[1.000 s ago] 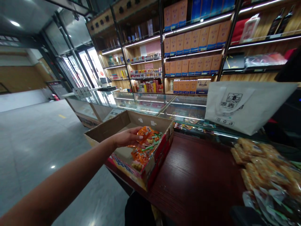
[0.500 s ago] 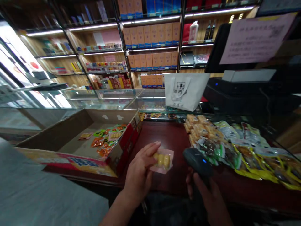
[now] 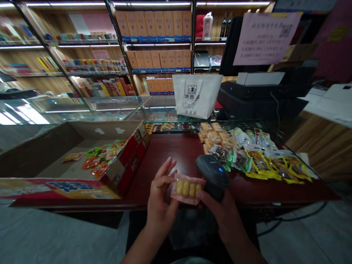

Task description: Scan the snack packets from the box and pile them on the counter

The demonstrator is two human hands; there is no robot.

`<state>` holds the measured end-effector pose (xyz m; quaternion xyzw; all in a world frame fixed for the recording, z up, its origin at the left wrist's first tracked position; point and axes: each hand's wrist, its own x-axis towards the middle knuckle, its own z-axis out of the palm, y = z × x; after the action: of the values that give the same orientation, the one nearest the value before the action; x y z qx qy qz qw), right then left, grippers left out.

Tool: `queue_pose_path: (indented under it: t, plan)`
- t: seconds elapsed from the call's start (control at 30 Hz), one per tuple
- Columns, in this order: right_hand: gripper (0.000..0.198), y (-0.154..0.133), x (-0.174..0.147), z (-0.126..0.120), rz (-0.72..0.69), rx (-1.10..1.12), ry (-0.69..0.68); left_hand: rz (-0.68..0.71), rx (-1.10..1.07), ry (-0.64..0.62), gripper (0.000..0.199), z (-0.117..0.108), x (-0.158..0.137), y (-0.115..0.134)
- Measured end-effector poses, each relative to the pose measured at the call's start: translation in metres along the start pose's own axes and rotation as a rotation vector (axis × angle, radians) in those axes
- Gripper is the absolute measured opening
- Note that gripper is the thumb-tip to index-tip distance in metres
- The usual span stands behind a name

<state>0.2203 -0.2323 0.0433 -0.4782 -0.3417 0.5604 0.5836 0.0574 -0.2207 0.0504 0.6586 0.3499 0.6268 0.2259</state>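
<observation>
A small clear-and-pink snack packet (image 3: 188, 188) with a row of yellow-green pieces is held up above the front of the dark red table. My left hand (image 3: 162, 198) grips its left end between thumb and bent fingers, while other fingers stretch upward. My right hand (image 3: 224, 209) is wrapped round the handle of a black barcode scanner (image 3: 213, 172) showing a blue light. The right thumb also presses on the packet's right end. The scanner head is just right of the packet, over the table. Its handle is mostly hidden by my right hand.
An open cardboard box (image 3: 68, 183) on the left holds several snack packets. Right of my hands lie wrapped cakes (image 3: 217, 135) and yellow-edged food pouches (image 3: 264, 163). Behind stand a white paper bag (image 3: 195, 97), a glass counter (image 3: 110, 104) and a monitor carrying a pink notice (image 3: 266, 38).
My right hand has moved left with the scanner, and its thumb now touches the packet. The packet has turned to face me more squarely. The view has swung right.
</observation>
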Motion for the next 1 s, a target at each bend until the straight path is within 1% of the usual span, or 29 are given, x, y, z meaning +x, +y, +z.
queue_pose_path:
  t: [0.13, 0.2, 0.27, 0.33, 0.43, 0.47, 0.53, 0.67, 0.8, 0.87, 0.93, 1.0]
  plan:
    - [0.048, 0.000, -0.001, -0.003, 0.073, 0.057, -0.020, 0.028, 0.195, -0.127, 0.024, -0.018, 0.003, 0.001]
    - [0.044, -0.002, -0.001, -0.003, 0.066, 0.111, -0.069, -0.035, 0.248, -0.165, 0.017, -0.023, 0.005, 0.004]
    - [0.043, -0.004, -0.001, -0.003, 0.029, 0.124, -0.119, -0.188, 0.247, -0.158, 0.010, -0.025, 0.005, 0.009]
    - [0.042, -0.005, 0.001, -0.004, -0.018, 0.090, -0.141, -0.385, 0.183, -0.118, 0.009, -0.022, 0.005, 0.013]
    - [0.039, -0.008, 0.004, -0.007, -0.057, 0.029, -0.123, -0.675, -0.037, -0.052, 0.019, -0.017, 0.006, 0.018]
    - [0.038, -0.008, 0.004, -0.007, -0.060, 0.019, -0.118, -0.748, -0.110, -0.038, 0.022, -0.016, 0.006, 0.020]
    - [0.038, -0.010, 0.004, -0.008, -0.057, 0.004, -0.112, -0.841, -0.194, -0.016, 0.028, -0.015, 0.008, 0.023]
    - [0.039, -0.009, 0.002, -0.006, -0.044, -0.060, -0.082, -0.903, -0.209, -0.023, 0.034, -0.015, 0.010, 0.028]
    - [0.035, -0.004, 0.004, -0.005, -0.059, -0.072, -0.078, -0.912, -0.201, -0.053, 0.034, -0.014, 0.011, 0.029]
    - [0.037, 0.000, 0.006, -0.008, -0.058, -0.089, -0.072, -0.909, -0.209, -0.063, 0.035, -0.014, 0.010, 0.029]
    - [0.042, 0.005, 0.006, -0.015, -0.054, -0.181, -0.053, -0.916, -0.221, -0.082, 0.037, -0.015, 0.008, 0.030]
    - [0.046, 0.012, 0.006, -0.023, -0.060, -0.326, -0.037, -0.932, -0.234, -0.115, 0.040, -0.018, 0.007, 0.032]
